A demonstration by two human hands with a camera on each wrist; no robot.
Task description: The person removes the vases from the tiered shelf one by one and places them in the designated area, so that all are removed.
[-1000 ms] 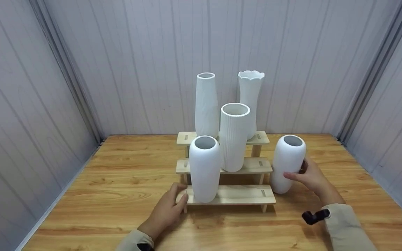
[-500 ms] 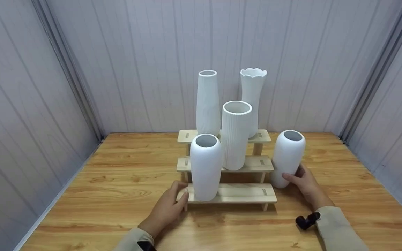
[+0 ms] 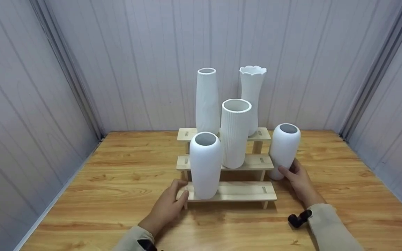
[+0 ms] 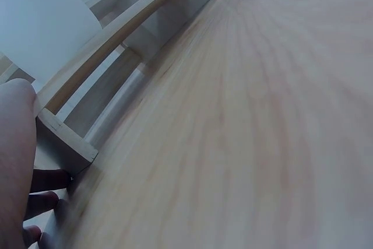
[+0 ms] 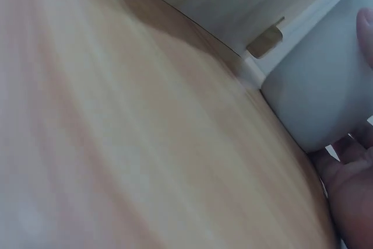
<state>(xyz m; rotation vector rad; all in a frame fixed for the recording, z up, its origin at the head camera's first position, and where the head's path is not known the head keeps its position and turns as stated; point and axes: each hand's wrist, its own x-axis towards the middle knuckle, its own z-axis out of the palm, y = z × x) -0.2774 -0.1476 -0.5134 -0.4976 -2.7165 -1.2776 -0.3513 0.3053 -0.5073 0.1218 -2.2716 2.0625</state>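
A smooth white vase stands right of the three-step wooden stand, close beside it. My right hand grips its lower part, thumb in front and fingers round the far side; in the right wrist view the vase's base is right at the tabletop. My left hand holds the left end of the bottom step between thumb and fingers. A similar smooth vase stands on that step's left side. Behind it, a ribbed cylindrical vase occupies the middle step.
On the top step are a tall tapered vase at left and a scallop-rimmed vase at right, partly hidden by the ribbed one. The stand rests on a wood-grain table, with pale panel walls behind and at both sides.
My right hand has pushed the smooth vase toward the back and a little left, alongside the stand. My left hand keeps its place on the bottom step.
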